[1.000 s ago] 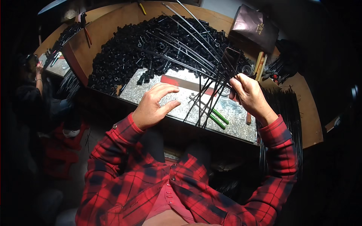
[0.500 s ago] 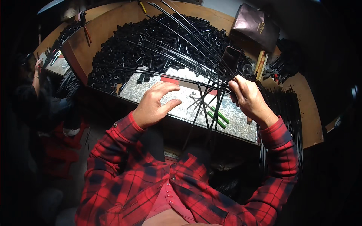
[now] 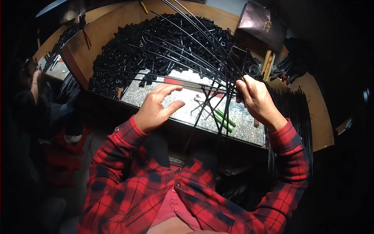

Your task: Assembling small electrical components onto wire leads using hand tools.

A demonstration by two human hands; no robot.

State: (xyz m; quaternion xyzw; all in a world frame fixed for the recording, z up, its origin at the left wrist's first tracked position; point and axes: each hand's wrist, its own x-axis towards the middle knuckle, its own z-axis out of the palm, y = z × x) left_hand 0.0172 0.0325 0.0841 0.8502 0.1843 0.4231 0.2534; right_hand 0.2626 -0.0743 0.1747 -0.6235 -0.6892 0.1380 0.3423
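While holding a half-curled, seemingly empty left hand (image 3: 154, 107) left of the green-handled pliers (image 3: 227, 118), grips black rods (image 3: 227, 85), splayed over the pliers, in a clenched right hand (image 3: 255, 95). Might snag tips on black fittings (image 3: 120, 52) heaped beyond the pliers if swung low.

Your left hand (image 3: 156, 108) was loosely curved, thumb apart, left of the green-handled pliers (image 3: 230, 122). Your right hand (image 3: 255, 95) was clenched to their right.

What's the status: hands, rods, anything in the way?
Right hand gripping fanned thin black rods. Left hand open, apparently empty. Green-handled pliers lie below rods on worktop.
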